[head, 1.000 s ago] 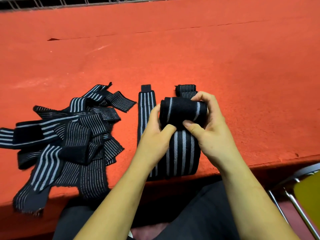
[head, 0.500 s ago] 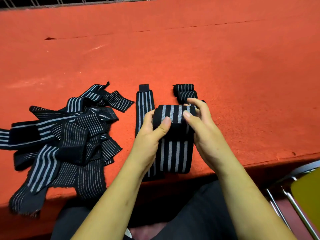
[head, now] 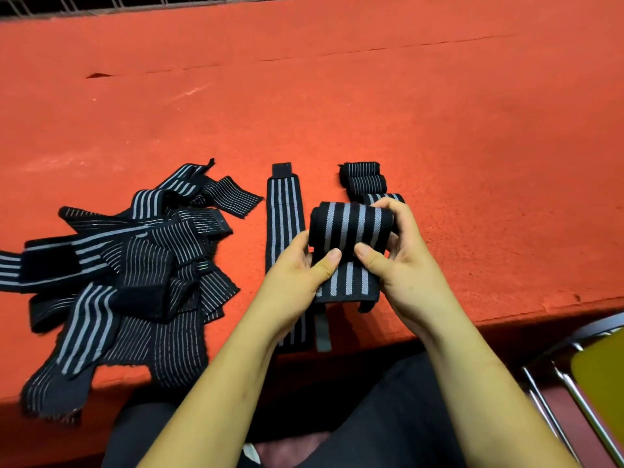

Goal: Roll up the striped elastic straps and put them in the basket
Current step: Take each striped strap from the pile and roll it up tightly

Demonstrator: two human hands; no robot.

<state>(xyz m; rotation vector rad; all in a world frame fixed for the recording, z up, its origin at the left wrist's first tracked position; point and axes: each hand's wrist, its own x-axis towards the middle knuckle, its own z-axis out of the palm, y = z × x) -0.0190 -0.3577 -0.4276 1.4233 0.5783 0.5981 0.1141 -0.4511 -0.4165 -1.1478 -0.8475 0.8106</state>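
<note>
At the front edge of the red table, a person's left hand and right hand are gripping a half-rolled striped strap, thumbs pinching the coil, apparently to stop it springing loose.

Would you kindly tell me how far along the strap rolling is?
Done: a few rolled straps lie beyond the hands. In hand: left hand and right hand grip a nearly wound strap. Left: one flat strap, the tangled pile; no basket is visible.
</note>
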